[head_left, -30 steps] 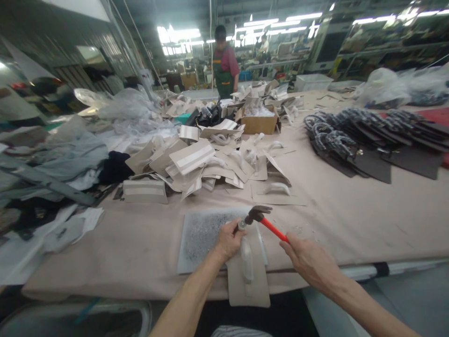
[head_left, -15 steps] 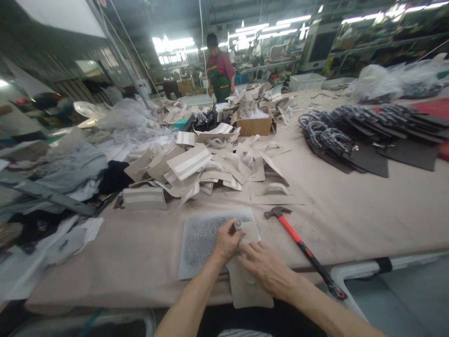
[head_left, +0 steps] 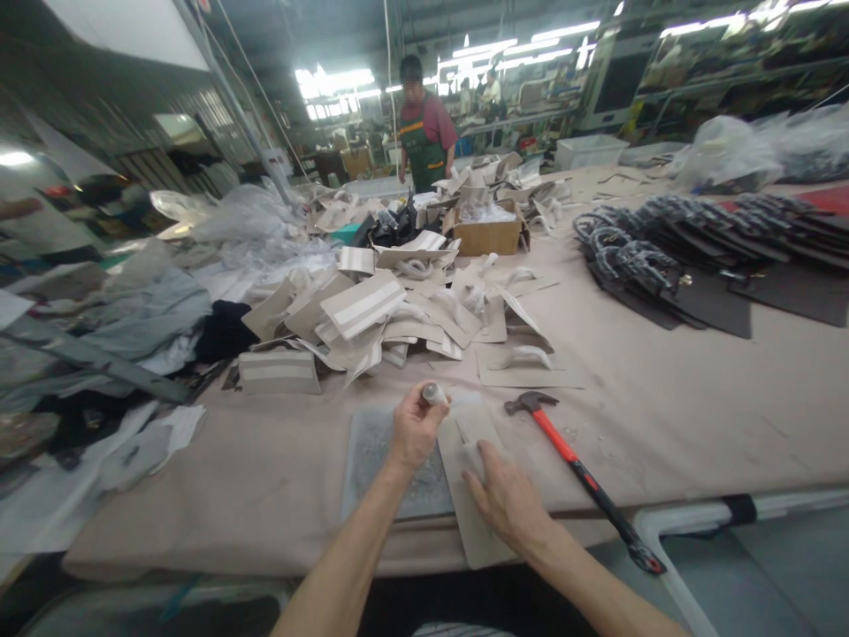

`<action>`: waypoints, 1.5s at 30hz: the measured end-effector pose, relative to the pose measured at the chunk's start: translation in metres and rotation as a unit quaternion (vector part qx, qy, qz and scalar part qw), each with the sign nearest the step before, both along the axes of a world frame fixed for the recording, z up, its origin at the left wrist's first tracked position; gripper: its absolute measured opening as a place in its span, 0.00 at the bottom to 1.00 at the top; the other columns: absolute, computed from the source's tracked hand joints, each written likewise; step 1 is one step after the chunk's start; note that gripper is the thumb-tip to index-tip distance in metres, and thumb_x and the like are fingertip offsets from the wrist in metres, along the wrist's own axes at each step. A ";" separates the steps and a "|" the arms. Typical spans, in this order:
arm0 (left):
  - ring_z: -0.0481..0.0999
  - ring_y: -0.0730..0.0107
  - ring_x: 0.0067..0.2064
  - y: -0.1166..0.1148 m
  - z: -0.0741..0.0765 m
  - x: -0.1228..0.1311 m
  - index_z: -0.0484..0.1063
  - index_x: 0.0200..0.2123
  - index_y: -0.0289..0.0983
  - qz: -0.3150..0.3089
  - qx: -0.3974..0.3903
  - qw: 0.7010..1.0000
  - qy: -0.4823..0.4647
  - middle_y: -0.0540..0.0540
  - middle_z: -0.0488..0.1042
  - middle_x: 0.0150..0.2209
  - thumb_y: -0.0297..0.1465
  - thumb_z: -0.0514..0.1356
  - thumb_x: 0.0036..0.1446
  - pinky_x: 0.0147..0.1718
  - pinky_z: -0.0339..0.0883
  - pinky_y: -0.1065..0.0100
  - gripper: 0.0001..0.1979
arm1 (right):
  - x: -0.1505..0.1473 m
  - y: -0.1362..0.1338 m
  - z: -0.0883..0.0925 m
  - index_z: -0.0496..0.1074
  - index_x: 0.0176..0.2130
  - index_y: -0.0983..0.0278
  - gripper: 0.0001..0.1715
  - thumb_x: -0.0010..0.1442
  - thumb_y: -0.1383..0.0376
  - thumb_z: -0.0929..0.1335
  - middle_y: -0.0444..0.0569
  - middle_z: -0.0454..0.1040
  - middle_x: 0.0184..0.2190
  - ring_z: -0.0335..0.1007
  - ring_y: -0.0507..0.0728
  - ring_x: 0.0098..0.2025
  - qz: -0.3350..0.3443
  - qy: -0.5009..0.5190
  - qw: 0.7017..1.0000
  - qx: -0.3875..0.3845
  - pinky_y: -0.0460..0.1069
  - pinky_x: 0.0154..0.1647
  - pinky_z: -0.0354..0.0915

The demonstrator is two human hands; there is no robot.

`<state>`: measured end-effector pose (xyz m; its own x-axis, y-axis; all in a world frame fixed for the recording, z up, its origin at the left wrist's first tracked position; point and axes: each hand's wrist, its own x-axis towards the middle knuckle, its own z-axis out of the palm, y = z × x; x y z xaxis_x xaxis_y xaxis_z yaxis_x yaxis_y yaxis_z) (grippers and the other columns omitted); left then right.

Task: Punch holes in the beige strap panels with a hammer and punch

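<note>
My left hand (head_left: 412,433) is closed around a short pale cylinder (head_left: 434,395) with a round metallic end facing up, held just above a worn grey mat (head_left: 368,473). My right hand (head_left: 509,500) has its thumb and fingers about a pale handle-like part on a long beige panel (head_left: 468,522). That part is mostly hidden by the fingers. The panel lies partly on the mat's right side, and its near end overhangs the table edge. To the right of my right hand lies a claw hammer (head_left: 563,449) with a red and black handle.
Beyond the mat is a heap of beige panels (head_left: 364,305), some with wrapped handles. A cardboard box (head_left: 487,237) stands behind it. Dark panels with wrapped handles (head_left: 696,279) are stacked at right. Plastic and cloth (head_left: 146,301) crowd the left. A person (head_left: 424,133) stands across the table.
My left hand has moved up and left with the cylinder, away from my right hand. The panel has shifted slightly up and right, and more of its top shows.
</note>
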<state>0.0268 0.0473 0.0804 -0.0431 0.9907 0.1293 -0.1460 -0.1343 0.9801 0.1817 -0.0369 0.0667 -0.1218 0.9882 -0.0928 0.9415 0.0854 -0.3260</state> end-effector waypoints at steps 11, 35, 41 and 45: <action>0.76 0.67 0.33 0.010 -0.065 0.015 0.73 0.37 0.35 -0.053 -0.057 0.997 0.014 0.46 0.79 0.32 0.37 0.67 0.52 0.35 0.68 0.70 0.13 | -0.001 -0.011 -0.012 0.66 0.61 0.68 0.31 0.70 0.50 0.58 0.56 0.79 0.40 0.77 0.63 0.42 -0.039 0.148 0.987 -0.057 0.54 0.43 0.67; 0.76 0.65 0.36 0.005 -0.067 0.005 0.73 0.37 0.35 -0.104 0.002 0.985 0.134 0.46 0.79 0.34 0.31 0.61 0.54 0.37 0.67 0.70 0.08 | 0.118 0.028 -0.014 0.60 0.29 0.59 0.06 0.56 0.65 0.64 0.41 0.61 0.22 0.57 0.52 0.22 -0.264 0.330 0.876 -0.232 0.47 0.24 0.57; 0.74 0.66 0.34 -0.001 -0.066 0.012 0.74 0.35 0.35 -0.072 0.023 0.985 0.156 0.47 0.77 0.32 0.29 0.60 0.52 0.35 0.66 0.70 0.07 | 0.081 0.021 0.034 0.56 0.30 0.57 0.15 0.63 0.51 0.58 0.38 0.57 0.19 0.53 0.51 0.17 -0.210 0.393 0.883 -0.150 0.46 0.18 0.53; 0.73 0.67 0.34 -0.004 -0.069 0.013 0.73 0.36 0.36 -0.067 0.027 0.984 0.162 0.48 0.75 0.32 0.29 0.59 0.52 0.35 0.66 0.70 0.08 | 0.063 0.020 0.062 0.59 0.30 0.59 0.20 0.67 0.51 0.56 0.43 0.63 0.19 0.59 0.54 0.21 -0.047 0.193 0.974 0.106 0.48 0.23 0.49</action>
<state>0.0396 0.0430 0.0119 0.1406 0.9760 0.1665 0.1535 -0.1877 0.9702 0.2442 -0.0167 0.1292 -0.0160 0.9886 0.1497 0.7594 0.1094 -0.6414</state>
